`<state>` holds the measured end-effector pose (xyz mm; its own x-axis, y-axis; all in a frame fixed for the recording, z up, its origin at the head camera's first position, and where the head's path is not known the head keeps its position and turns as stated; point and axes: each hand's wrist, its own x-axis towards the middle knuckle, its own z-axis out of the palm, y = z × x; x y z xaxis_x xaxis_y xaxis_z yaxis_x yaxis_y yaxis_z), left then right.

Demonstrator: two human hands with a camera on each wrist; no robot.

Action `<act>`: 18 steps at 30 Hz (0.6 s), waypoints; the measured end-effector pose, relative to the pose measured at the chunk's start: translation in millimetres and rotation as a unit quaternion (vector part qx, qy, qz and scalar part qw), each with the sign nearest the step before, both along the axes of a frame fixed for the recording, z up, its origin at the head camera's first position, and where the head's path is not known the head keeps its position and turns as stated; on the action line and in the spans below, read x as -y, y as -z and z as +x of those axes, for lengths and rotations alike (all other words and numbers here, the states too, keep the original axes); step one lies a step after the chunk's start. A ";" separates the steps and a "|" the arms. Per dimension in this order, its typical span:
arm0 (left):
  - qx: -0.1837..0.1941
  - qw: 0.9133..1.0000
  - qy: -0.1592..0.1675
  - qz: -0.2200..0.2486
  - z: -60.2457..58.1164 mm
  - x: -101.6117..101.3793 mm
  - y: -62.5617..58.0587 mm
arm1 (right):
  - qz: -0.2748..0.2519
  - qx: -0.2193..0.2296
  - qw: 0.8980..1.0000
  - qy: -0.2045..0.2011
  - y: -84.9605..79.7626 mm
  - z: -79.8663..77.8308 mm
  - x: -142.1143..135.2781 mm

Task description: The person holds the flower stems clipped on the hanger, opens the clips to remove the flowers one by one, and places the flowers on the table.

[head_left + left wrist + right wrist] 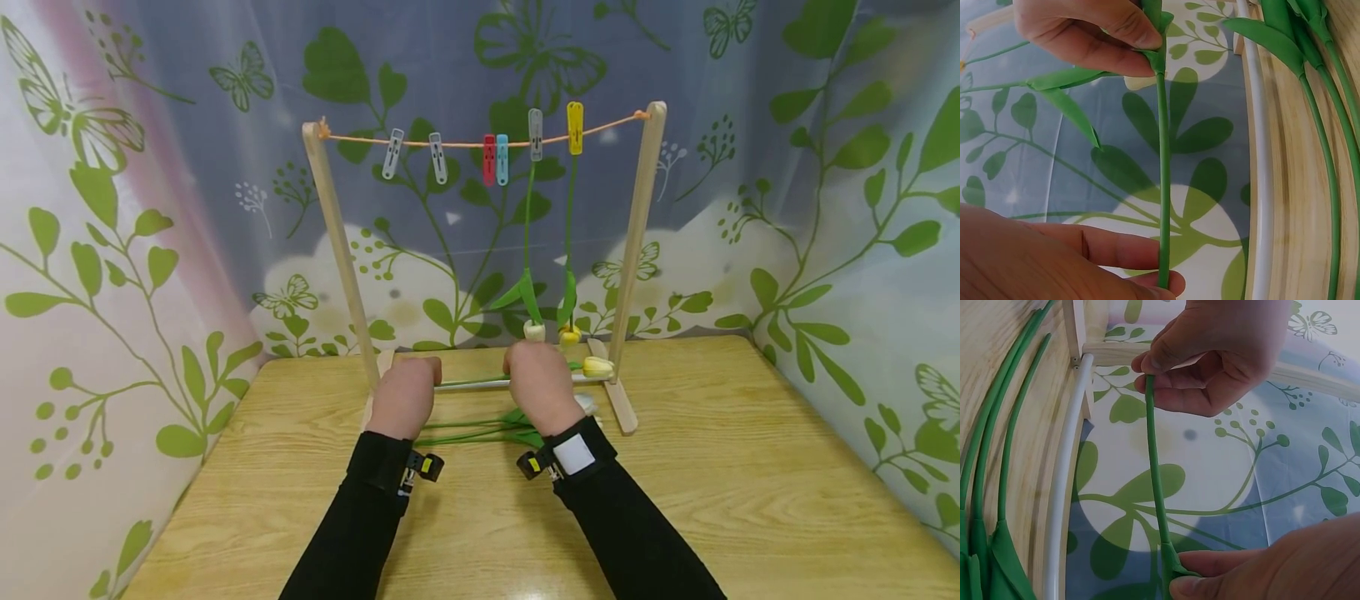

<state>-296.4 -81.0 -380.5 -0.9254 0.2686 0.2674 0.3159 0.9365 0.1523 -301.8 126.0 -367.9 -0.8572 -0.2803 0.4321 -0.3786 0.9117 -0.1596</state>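
Two black sleeves (pixel 333 533) are covering the person's forearms, and a small camera (pixel 430 467) is sitting at each wrist. Below them a wooden table (pixel 750 483) is spreading out, and on it several loose flowers (pixel 525 437) are lying side by side, a white bloom (pixel 586 405) among them partly hiding behind the right wrist.

Just beyond, the left hand (pixel 405 396) is pinching the bare end of a green stem (pixel 1163 156) between thumb and fingers. The right hand (pixel 543 383) is pinching the same stem where its leaf begins. Between them they are holding this flower (pixel 597 367) roughly level, its pale yellow bloom pointing to the right.

Near it a white bar (pixel 1063 469) is running low between two wooden posts (pixel 637 242). Up top, an orange string (pixel 465 145) is sagging from post to post. Two grey clips (pixel 438 158), a red clip (pixel 489 160) and a blue clip (pixel 502 171) are hanging from it. Farther right, another grey clip (pixel 536 135) is holding a white flower (pixel 534 332) upside down, and a yellow clip (pixel 575 128) is holding a yellow flower (pixel 570 335) likewise. Behind everything, a leafy curtain (pixel 420 75) is hanging.
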 end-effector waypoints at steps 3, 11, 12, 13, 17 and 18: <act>0.013 1.000 -0.002 -0.004 -1.9 0.5 1.7 | -0.004 0.008 1.000 -0.004 2.0 -0.6 -0.3; 0.010 1.000 0.003 0.001 -4.4 2.2 6.7 | -0.001 0.010 1.000 -0.007 9.3 -2.6 -0.1; 0.009 1.000 0.003 0.001 -4.6 2.3 7.2 | -0.001 0.012 1.000 -0.007 10.1 -3.0 0.1; 0.010 1.000 0.004 0.001 -4.8 2.4 7.8 | -0.002 0.015 1.000 -0.006 10.9 -3.4 0.2; 0.023 1.000 0.004 0.003 -4.3 2.7 8.8 | -0.004 0.026 1.000 -0.005 13.0 -4.3 0.3; 0.026 1.000 0.004 0.002 -4.3 2.8 9.3 | -0.002 0.027 1.000 -0.004 13.2 -4.3 0.2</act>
